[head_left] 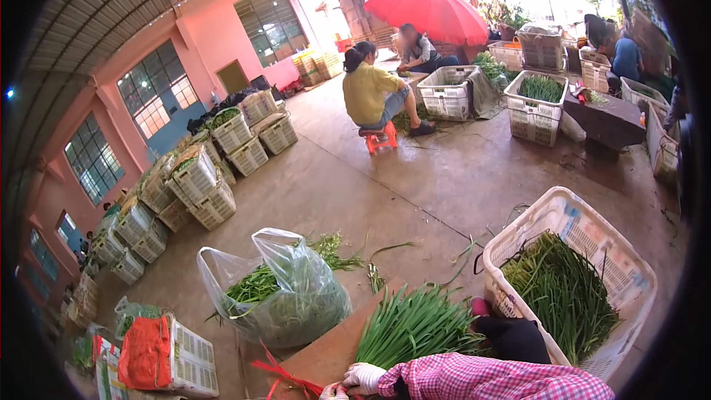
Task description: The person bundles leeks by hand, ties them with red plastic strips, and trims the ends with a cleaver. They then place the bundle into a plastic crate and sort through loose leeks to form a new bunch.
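Note:
My right hand [363,378], in a white glove with a pink checkered sleeve behind it, is closed at the cut end of a bunch of long green chives [415,326]. Beside it, my left hand [333,392], also gloved, is partly cut off by the bottom edge, its fingers closed. Thin red tie strips [285,374] run to the fingers of both hands. The chives lie on a brown board [318,359], leaves pointing away from me. How the strips pass around the bunch is hidden.
A clear plastic bag [311,315] of greens stands left of the board; a white crate [626,274] of chives stands right. Loose leaves litter the floor. An orange-red bag [144,352] hangs over a crate. Farther off, people sit among crates near a red umbrella [426,7].

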`<state>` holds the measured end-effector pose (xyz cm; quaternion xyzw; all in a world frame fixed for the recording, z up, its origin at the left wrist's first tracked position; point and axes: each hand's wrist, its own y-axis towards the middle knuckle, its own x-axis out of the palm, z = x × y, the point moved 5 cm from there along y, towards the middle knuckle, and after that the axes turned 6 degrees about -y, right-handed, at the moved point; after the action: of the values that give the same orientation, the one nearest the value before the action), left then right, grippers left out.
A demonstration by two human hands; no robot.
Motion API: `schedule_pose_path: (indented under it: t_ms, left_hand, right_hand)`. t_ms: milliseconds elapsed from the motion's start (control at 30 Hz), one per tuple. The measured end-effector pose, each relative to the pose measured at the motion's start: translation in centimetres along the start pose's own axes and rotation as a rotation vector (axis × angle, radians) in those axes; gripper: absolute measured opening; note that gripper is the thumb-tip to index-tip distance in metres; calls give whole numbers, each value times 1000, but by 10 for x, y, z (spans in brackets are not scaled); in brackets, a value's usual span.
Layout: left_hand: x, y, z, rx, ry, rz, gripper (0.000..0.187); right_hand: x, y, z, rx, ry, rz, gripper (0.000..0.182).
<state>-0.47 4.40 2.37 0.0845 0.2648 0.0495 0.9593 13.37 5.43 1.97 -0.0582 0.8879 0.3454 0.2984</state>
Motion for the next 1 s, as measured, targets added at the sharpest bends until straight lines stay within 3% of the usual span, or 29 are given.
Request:
schedule_pose_path:
  t_ms: [67, 133, 167, 267, 400, 500, 633, 733, 800, 900, 1000]
  left_hand:
    - [3, 5, -3, 15, 15, -2, 11]
    - [5, 7, -5, 18, 0, -5, 11]
    - [14, 16, -66, 113, 54, 33, 10]
    - [7, 12, -13, 4, -10, -6, 9]
    - [16, 9, -64, -95, -192, 3, 8]
    - [20, 7, -60, -216, -397, -49, 10]
    - [19, 7, -51, -276, -443, -42, 9]
    - [18, 8, -51, -149, -340, -35, 8]
    - [4, 6, -32, -22, -68, -21, 8]
    - [10, 5, -48, -120, -185, 4, 8]
    - [15, 10, -74, -55, -209, -16, 7]
  right_hand:
    - [-2, 4, -7, -8, -26, -235, 27]
    - [-7, 5, -11, -5, -52, -143, 19]
    - [-10, 6, -10, -27, -50, -111, 16]
    - [-28, 15, -17, -20, -54, -108, 13]
    - [-19, 11, -15, -10, -63, -161, 18]
    - [-16, 10, -12, 15, -47, -179, 20]
    - [-16, 11, -13, 20, -57, -202, 20]
    - [-23, 14, -17, 5, -55, -154, 18]
    - [-27, 17, -23, -18, -61, -197, 15]
    - [-25, 13, -20, -45, -36, -134, 14]
    - [-14, 9, -15, -13, -56, -191, 19]
